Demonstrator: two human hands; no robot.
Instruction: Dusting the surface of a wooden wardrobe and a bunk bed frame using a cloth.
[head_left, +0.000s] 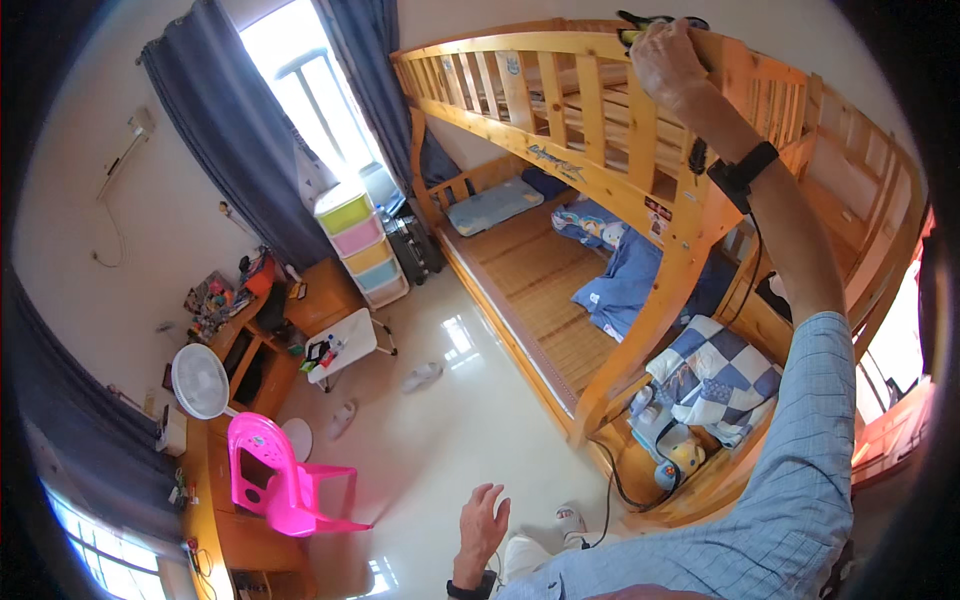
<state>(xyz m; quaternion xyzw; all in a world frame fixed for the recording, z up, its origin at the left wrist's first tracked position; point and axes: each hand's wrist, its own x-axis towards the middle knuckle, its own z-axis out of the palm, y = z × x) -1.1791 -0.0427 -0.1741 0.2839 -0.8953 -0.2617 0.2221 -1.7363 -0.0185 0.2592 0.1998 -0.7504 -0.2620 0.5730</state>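
Observation:
My right hand (666, 64) is raised high at the top corner of the wooden bunk bed's upper guard rail (592, 45). Its fingers are curled around a black-and-yellow object (636, 22), mostly hidden by the hand, so its kind is unclear. On that wrist is a black strap with a small device (739, 176), from which a dark cable hangs. Low in the picture, my left hand (482, 529) hovers over the tiled floor (439, 457), empty, fingers apart. Below the upper bunk lies a bamboo mat (525, 277) with a blue printed blanket (626, 274).
A pink plastic chair (277, 480) and a white fan (201, 381) stand left, beside a wooden desk (202, 480). Farther off are a small folding table (349, 341), coloured drawers (364, 240) and a black suitcase (412, 244). A checked quilt (712, 375) lies by the bed's near post.

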